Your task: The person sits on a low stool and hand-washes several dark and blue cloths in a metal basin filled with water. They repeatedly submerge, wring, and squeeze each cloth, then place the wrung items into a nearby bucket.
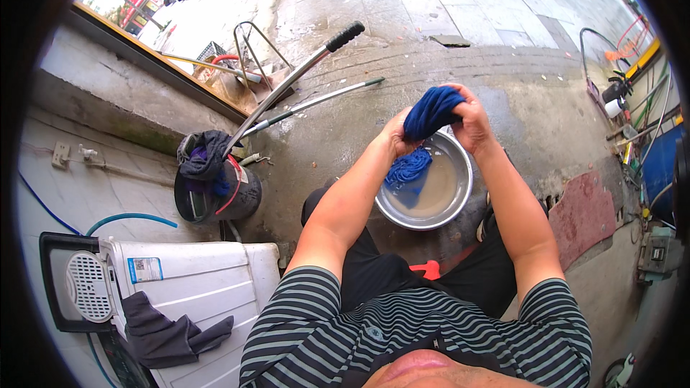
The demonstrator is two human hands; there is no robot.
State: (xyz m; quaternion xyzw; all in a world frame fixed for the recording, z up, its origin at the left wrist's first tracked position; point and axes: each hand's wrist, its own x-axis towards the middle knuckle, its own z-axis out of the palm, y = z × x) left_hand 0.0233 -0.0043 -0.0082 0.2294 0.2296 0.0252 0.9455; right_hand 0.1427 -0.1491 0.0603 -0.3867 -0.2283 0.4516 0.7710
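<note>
Both hands grip one twisted dark blue cloth (433,113) above a round metal basin. My left hand (398,132) holds its lower left end, and my right hand (473,117) has the upper right end. Below them, the metal basin (467,194) stands on the floor between my feet. Cloudy greyish water (439,188) fills part of it. A brighter blue wet cloth (408,168) is heaped at the basin's left side, partly under the water. My fingers are partly hidden by the bunched fabric.
On the left stands a black bucket (249,199) with a grey cloth (205,153) over its rim. A long metal handle (285,83) and a pole (318,101) slant across the floor. A white washing machine (215,275) bears a dark cloth (161,331). A reddish board (582,215) lies to the right.
</note>
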